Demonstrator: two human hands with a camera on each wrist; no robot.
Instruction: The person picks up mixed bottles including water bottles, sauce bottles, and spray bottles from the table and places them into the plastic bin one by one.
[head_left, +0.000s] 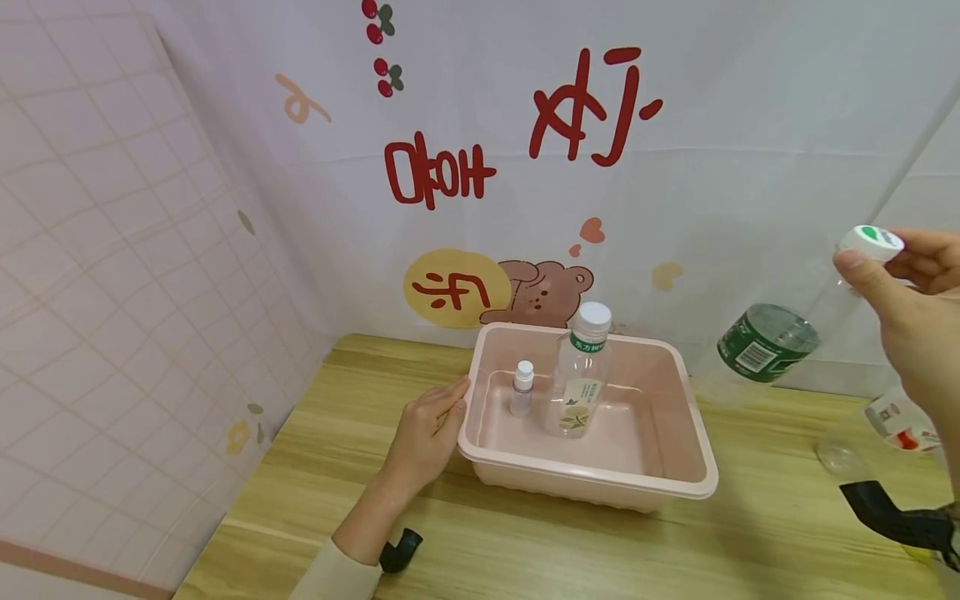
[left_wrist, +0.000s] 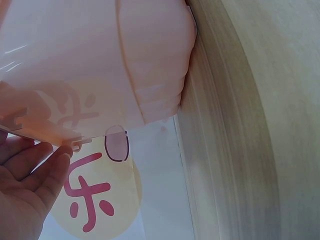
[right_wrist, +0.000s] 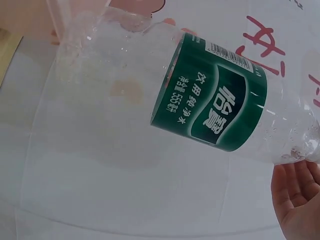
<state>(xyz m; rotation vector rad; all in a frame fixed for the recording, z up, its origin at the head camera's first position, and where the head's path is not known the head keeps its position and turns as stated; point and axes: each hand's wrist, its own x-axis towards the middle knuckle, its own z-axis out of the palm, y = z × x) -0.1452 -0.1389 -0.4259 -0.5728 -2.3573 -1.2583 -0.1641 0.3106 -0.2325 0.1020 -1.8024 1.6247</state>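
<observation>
On the wooden table stands a pale pink plastic basin (head_left: 585, 469). My left hand (head_left: 429, 429) grips its left rim; in the left wrist view, the fingertips (left_wrist: 62, 150) meet the rim edge. Inside the basin a clear drink bottle (head_left: 577, 404) with a white cap stands beside a small white-capped bottle (head_left: 522, 392). Up at the right, my right hand (head_left: 918, 308) holds a clear water bottle (right_wrist: 210, 95) with a green label by its white-capped top end (head_left: 873, 242). That bottle hangs tilted, its base toward the basin, above the table.
Another clear bottle (head_left: 900, 421) with a white and red label lies at the table's right side, partly behind the right forearm. Behind the table hangs a printed white sheet (head_left: 720, 167), and a grid-patterned sheet (head_left: 112, 250) hangs on the left.
</observation>
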